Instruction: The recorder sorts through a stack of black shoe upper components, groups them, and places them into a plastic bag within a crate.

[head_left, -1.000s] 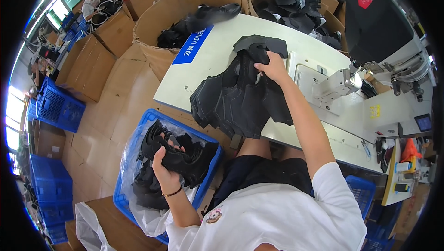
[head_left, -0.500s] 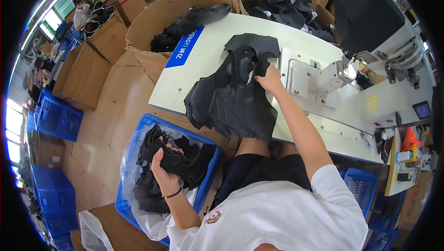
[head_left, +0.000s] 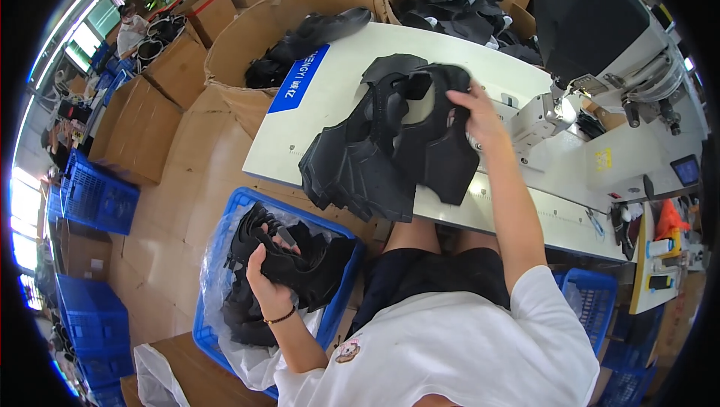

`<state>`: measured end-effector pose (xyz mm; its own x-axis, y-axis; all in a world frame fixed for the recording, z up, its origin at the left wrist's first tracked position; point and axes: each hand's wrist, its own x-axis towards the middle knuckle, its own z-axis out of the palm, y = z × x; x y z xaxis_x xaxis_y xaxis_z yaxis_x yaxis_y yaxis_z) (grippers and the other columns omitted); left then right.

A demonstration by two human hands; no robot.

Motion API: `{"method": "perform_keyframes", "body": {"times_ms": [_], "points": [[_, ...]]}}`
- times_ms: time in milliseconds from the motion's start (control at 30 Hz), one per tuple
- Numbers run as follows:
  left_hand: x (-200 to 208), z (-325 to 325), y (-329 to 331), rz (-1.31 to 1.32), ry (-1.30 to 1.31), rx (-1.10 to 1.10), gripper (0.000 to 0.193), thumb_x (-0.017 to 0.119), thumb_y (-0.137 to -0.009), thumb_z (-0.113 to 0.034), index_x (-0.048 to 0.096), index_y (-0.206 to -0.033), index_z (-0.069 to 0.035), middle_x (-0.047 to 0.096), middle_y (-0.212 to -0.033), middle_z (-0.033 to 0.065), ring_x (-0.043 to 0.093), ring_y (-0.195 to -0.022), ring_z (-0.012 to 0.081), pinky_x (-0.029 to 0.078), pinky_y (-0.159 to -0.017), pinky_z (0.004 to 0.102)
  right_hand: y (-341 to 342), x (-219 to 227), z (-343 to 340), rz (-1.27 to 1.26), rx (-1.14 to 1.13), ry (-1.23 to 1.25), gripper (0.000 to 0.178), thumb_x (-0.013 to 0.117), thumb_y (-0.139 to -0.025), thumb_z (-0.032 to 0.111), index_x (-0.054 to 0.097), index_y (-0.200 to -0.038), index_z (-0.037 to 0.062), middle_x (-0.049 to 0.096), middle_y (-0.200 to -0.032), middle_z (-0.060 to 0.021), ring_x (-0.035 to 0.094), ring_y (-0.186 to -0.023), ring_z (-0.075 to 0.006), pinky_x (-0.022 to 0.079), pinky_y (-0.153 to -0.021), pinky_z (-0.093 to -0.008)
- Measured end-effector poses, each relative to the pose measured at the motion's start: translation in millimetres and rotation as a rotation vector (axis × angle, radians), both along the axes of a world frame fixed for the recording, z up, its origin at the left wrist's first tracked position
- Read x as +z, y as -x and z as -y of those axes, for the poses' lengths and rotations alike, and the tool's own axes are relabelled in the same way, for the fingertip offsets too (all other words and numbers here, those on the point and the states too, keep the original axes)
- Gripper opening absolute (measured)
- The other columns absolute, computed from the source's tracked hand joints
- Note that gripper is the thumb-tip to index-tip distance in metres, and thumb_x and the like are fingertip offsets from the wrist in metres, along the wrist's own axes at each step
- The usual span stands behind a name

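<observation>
My right hand (head_left: 484, 116) is closed on the upper edge of a black shoe upper (head_left: 448, 148), which hangs partly over the table's front edge. To its left, a stack of black shoe uppers (head_left: 346, 161) lies fanned on the white table (head_left: 285, 144). My left hand (head_left: 271, 287) is low on the left with its fingers wrapped round several black shoe pieces (head_left: 311, 268). Those pieces are over a blue crate (head_left: 198, 324) lined with clear plastic, where more black pieces lie. How many the left hand grips is hidden.
A sewing machine (head_left: 544, 118) stands on the table to the right. Behind the table are cardboard boxes (head_left: 225, 47) with black shoe parts. Blue crates (head_left: 97, 193) stand at the far left, another blue basket (head_left: 592, 298) at the right. A person (head_left: 131, 30) is far back left.
My right hand has moved right, drawing one shoe upper away from the stack. My left hand stays at the crate, almost unmoved.
</observation>
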<state>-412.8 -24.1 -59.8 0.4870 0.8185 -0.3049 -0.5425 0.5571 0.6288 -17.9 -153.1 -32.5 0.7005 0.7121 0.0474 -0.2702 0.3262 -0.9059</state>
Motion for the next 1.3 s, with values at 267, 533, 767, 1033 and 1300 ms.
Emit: {"method": "perform_keyframes", "body": {"times_ms": [267,533,767,1033,1300], "points": [[-14.7,1.8,3.9,0.006,0.026,-0.031,0.042,0.054,-0.079,-0.024,0.047,-0.115,-0.004,0.057,-0.085,0.0087,0.056,-0.077,0.0214,0.047,-0.074,0.0397,56.8,121.3,11.4,0.315,0.365,-0.232,0.074,0.066,-0.061,0.010,0.030,-0.123,-0.0085,0.051,-0.105,-0.0136,0.058,-0.074,-0.0112,0.047,-0.059,-0.0175],[-28.7,19.6,2.9,0.146,-0.037,-0.113,0.057,0.045,-0.084,-0.049,0.042,-0.118,-0.004,0.054,-0.094,0.0082,0.056,-0.085,0.0203,0.047,-0.080,0.0386,182.7,157.9,-54.1,0.310,0.754,-0.325,0.082,0.071,-0.055,0.012,0.029,-0.120,-0.0143,0.045,-0.117,-0.0249,0.057,-0.093,-0.0228,0.048,-0.075,-0.0247],[-28.4,25.4,1.8,0.242,-0.268,-0.031,0.065,0.047,-0.080,-0.053,0.037,-0.122,-0.004,0.047,-0.118,0.0095,0.046,-0.109,0.0210,0.040,-0.091,0.0349,249.8,28.5,-65.4,1.085,0.866,0.092,0.070,0.069,-0.065,0.010,0.034,-0.125,0.0022,0.045,-0.112,-0.0156,0.049,-0.100,-0.0280,0.038,-0.087,-0.0354],[-19.1,21.4,12.8,0.268,-0.021,0.119,0.043,0.055,-0.073,-0.011,0.040,-0.112,-0.002,0.053,-0.090,0.0103,0.056,-0.080,0.0194,0.050,-0.072,0.0319,232.2,-18.8,-79.8,0.913,0.949,0.151,0.101,0.074,-0.053,0.047,0.027,-0.131,0.0029,0.037,-0.123,-0.0166,0.040,-0.111,-0.0278,0.031,-0.094,-0.0369],[13.3,13.8,76.1,0.245,-0.303,0.487,0.064,0.054,-0.066,-0.024,0.032,-0.124,-0.006,0.048,-0.108,0.0194,0.055,-0.080,0.0228,0.047,-0.074,0.0352,265.1,-112.4,-98.4,-0.345,1.507,0.286,0.118,0.031,-0.051,0.086,0.035,-0.122,-0.0083,0.044,-0.121,-0.0169,0.045,-0.111,-0.0234,0.036,-0.093,-0.0390]]}}
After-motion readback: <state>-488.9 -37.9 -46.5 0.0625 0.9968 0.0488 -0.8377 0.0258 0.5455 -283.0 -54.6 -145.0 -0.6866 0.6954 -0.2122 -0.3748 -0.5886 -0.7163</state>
